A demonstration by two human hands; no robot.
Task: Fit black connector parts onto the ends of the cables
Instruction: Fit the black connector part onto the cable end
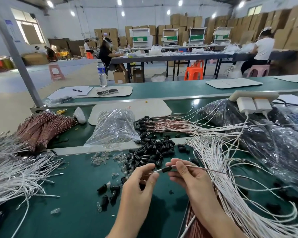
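My left hand (141, 182) pinches the metal tip of a thin cable just left of a black connector part (166, 169). My right hand (187, 176) pinches that connector and the cable (213, 170), which runs off to the right. A heap of loose black connector parts (153, 150) lies on the green bench just beyond my hands. White cables (218, 169) fan out at the right, and finished cables with black ends (151, 125) lie further back.
A clear plastic bag (113, 129) of small parts sits at centre. Bundles of brown cables (41, 129) and white cables (15, 174) lie at left. Dark plastic bags (273, 134) and a power strip with chargers (253, 102) are at right. Small clear parts (100, 159) are scattered on the bench.
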